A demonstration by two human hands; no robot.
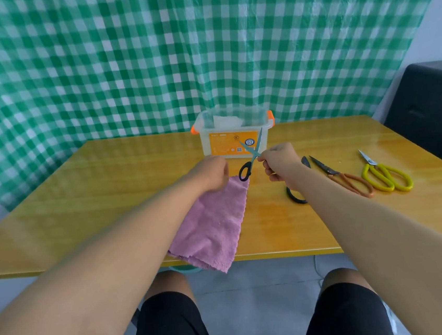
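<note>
Where the view began, at the person's lap, black shorts (171,328) covered both knees below the near edge of the table (93,186).

Item 1: pink cloth (214,222), rumpled, zigzag-edged. It lay on the table left of centre, with its near corner hanging over the table's front edge.

Item 2: left hand (212,173), at the far end of the pink cloth. Its fingers were curled down and gripping the cloth's far edge.

Item 3: right hand (279,164), raised above the table just right of the cloth. Its fingers were curled, pinching item 4 just below the pivot.

Item 4: teal scissors (252,154), held between the two hands with the blades parted and pointing up and away. One black loop hung free over the cloth's far corner. The other loop was hidden by the hand.

Item 5: black-handled scissors (295,196), flat on the table, partly hidden under the right forearm.

Item 6: orange-handled scissors (349,181), flat, just right of item 5.

Item 7: yellow-handled scissors (387,177), flat, beside item 6.

Item 8: clear box (234,138) with orange latches and an orange label, at the table's far edge behind the teal scissors.

Item 9: black chair (431,107), at the far right.

Item 10: green checked curtain (149,65), hung behind the table.
</note>
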